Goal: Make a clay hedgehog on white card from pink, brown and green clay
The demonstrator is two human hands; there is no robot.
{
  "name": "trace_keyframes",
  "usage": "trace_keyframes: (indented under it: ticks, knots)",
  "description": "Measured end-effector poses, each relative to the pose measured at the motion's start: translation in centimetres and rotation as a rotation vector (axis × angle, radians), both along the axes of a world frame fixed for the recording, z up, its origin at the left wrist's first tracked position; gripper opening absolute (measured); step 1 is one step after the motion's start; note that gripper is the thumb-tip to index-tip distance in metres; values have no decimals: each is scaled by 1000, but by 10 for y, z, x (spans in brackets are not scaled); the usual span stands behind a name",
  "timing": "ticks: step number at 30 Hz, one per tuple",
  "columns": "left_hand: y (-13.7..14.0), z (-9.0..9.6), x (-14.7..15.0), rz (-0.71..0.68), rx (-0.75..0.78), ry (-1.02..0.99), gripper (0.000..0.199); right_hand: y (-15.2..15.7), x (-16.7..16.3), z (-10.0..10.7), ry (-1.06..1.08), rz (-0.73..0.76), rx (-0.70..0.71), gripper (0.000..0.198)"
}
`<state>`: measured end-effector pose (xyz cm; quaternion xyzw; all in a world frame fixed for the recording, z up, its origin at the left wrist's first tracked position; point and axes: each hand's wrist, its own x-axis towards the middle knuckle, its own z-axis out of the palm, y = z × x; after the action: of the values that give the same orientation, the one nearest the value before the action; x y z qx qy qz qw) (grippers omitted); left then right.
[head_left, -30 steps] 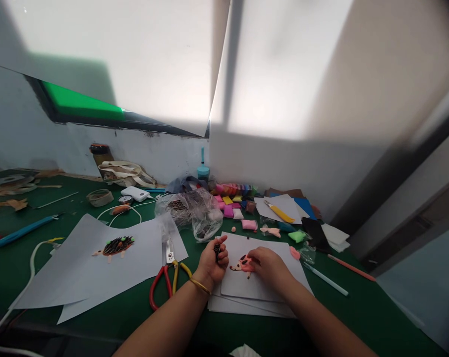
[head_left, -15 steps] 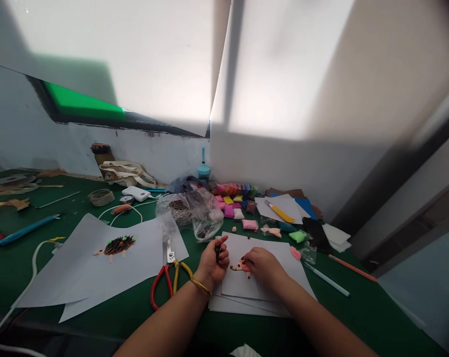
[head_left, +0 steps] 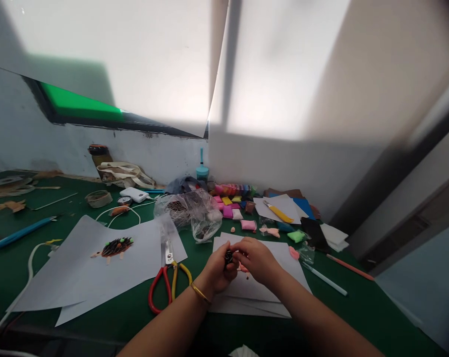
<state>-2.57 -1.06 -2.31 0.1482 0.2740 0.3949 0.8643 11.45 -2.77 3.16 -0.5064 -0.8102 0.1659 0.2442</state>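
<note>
We are holding small dark pieces (head_left: pixel 228 257) in our curled left hand (head_left: pixel 216 272), and our narrowed right hand (head_left: pixel 260 261) is reaching to them; whether it is gripping one, we cannot tell. Below, a pink figure (head_left: pixel 243 268) is lying partly hidden on white paper (head_left: pixel 259 292).

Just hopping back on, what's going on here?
The person's left hand holds a clump of dark pieces; the right hand's fingers are at them, but whether they grip one is unclear. Below the hands, a partly hidden pink figure lies on white paper. A dark-spined figure lies off to the left.
</note>
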Motion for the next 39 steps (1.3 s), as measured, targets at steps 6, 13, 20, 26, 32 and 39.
trace_keyframes:
  ticks: [6,13,20,26,32,39]
  knots:
    - [-1,4,0,-57,23,-21,27,5,4,-1,244,-85,-155,20]
    - [16,4,-19,53,0,-214,23,19,28,-16,677,-125,-404,16]
    - [22,-6,-22,212,-70,-177,17,29,44,-36,689,-134,-431,21]
    - [22,-11,-21,238,-78,-139,16,32,50,-45,544,-187,-407,22]
    - [23,-15,-20,241,-80,-134,18,35,49,-52,393,-237,-300,20]
    - [21,-12,-20,250,-80,-112,18,36,46,-47,199,-224,-379,19]
